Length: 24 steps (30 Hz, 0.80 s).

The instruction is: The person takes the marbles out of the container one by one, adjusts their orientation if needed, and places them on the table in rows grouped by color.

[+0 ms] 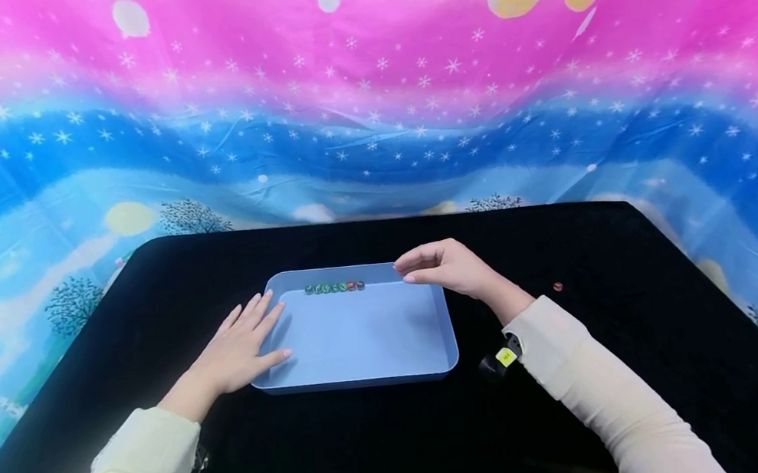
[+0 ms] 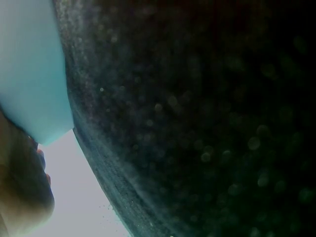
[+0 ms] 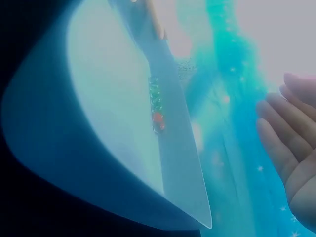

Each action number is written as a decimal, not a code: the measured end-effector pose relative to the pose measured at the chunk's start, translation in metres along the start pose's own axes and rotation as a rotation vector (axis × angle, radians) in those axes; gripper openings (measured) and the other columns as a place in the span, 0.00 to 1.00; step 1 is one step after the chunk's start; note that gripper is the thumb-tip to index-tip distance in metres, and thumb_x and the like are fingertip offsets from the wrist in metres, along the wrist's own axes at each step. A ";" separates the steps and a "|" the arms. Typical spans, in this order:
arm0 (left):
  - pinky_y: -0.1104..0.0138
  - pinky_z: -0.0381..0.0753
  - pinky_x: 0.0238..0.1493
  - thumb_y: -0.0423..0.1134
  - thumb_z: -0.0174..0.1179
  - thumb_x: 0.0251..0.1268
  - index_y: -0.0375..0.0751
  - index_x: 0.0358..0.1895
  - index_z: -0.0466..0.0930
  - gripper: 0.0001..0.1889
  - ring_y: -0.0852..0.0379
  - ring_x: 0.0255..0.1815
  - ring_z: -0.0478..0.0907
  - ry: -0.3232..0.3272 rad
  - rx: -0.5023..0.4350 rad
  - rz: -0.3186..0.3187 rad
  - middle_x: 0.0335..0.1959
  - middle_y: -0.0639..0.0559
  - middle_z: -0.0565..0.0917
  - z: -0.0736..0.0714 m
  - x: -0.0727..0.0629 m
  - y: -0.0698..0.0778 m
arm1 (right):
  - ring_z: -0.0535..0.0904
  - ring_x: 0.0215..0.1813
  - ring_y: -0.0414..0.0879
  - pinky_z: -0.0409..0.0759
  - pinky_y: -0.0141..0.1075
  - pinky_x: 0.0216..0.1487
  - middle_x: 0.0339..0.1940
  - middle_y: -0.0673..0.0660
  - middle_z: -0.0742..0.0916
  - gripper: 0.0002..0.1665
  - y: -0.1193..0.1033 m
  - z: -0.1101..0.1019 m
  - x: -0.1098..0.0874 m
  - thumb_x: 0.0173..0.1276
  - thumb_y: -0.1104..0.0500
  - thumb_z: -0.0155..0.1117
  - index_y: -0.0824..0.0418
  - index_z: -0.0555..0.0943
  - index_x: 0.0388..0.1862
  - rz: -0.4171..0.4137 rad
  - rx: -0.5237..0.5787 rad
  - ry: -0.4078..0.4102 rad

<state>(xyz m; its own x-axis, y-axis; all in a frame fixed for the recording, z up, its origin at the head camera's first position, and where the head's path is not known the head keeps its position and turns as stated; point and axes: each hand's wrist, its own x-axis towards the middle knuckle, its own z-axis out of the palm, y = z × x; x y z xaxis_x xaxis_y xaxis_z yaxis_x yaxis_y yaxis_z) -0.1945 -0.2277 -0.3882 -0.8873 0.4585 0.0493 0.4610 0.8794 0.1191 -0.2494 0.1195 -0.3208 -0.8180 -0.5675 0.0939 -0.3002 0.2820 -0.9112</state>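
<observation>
A light blue rectangular tray [image 1: 362, 338] lies before me. Against its back wall, a row of several small green glass marbles [image 1: 327, 289] ends on the right in reddish ones [image 1: 352, 286]. My left hand [image 1: 235, 352] rests at the tray's left rim with fingers spread. In the left wrist view that hand [image 2: 22, 182] shows only partly, dark beside the tray. Over the back right corner is my right hand [image 1: 451, 266], fingers loosely extended. The right wrist view shows that hand [image 3: 296, 143] with its palm visible and nothing in its grasp.
One reddish marble [image 1: 558, 287] sits on the black-covered table [image 1: 374, 453], right of the tray and beyond my right wrist. A snowflake-patterned pink and blue cloth [image 1: 366, 114] hangs behind the table. A dark device with a yellow label [image 1: 506, 356] is at my right cuff.
</observation>
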 end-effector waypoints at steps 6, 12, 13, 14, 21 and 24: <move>0.50 0.40 0.61 0.64 0.44 0.55 0.42 0.66 0.50 0.40 0.46 0.66 0.38 -0.003 -0.005 0.003 0.67 0.42 0.46 -0.002 0.000 0.001 | 0.77 0.45 0.46 0.74 0.38 0.45 0.46 0.63 0.79 0.19 0.003 0.002 0.012 0.56 0.61 0.61 0.69 0.76 0.46 0.015 -0.021 -0.027; 0.50 0.40 0.61 0.63 0.44 0.55 0.41 0.66 0.51 0.40 0.47 0.67 0.36 0.000 -0.025 0.002 0.67 0.41 0.46 -0.002 0.000 0.002 | 0.77 0.45 0.44 0.73 0.37 0.45 0.44 0.60 0.81 0.19 0.003 0.007 0.026 0.56 0.61 0.62 0.67 0.77 0.46 0.055 -0.039 -0.022; 0.50 0.40 0.61 0.63 0.44 0.55 0.41 0.66 0.51 0.40 0.47 0.67 0.36 0.000 -0.027 0.000 0.67 0.41 0.46 -0.002 0.000 0.002 | 0.77 0.45 0.44 0.73 0.37 0.45 0.44 0.59 0.81 0.18 0.002 0.008 0.027 0.56 0.61 0.62 0.66 0.77 0.46 0.062 -0.036 -0.023; 0.50 0.40 0.61 0.63 0.44 0.55 0.40 0.65 0.51 0.40 0.47 0.67 0.37 0.002 -0.030 0.001 0.67 0.41 0.46 -0.001 0.000 0.002 | 0.76 0.46 0.45 0.73 0.37 0.45 0.44 0.60 0.81 0.18 -0.001 0.009 0.028 0.56 0.62 0.61 0.67 0.76 0.46 0.067 -0.029 -0.026; 0.49 0.41 0.60 0.62 0.45 0.55 0.39 0.65 0.52 0.39 0.44 0.66 0.39 0.017 -0.036 0.012 0.66 0.40 0.48 -0.002 -0.001 0.003 | 0.77 0.46 0.47 0.73 0.36 0.45 0.45 0.62 0.80 0.17 -0.023 0.015 0.029 0.58 0.64 0.58 0.69 0.75 0.47 0.085 -0.098 -0.029; 0.49 0.41 0.60 0.62 0.45 0.56 0.39 0.65 0.52 0.39 0.44 0.66 0.39 0.016 -0.035 0.012 0.66 0.40 0.47 -0.003 0.000 0.002 | 0.76 0.46 0.47 0.73 0.36 0.45 0.45 0.62 0.80 0.17 -0.024 0.017 0.035 0.59 0.64 0.58 0.69 0.76 0.47 0.090 -0.122 -0.033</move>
<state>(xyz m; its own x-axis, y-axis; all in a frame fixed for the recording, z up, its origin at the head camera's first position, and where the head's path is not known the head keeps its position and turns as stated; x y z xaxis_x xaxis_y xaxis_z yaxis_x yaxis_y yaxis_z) -0.1932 -0.2260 -0.3851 -0.8821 0.4663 0.0668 0.4708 0.8689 0.1528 -0.2623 0.0798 -0.3027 -0.8282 -0.5604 -0.0016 -0.2852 0.4239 -0.8596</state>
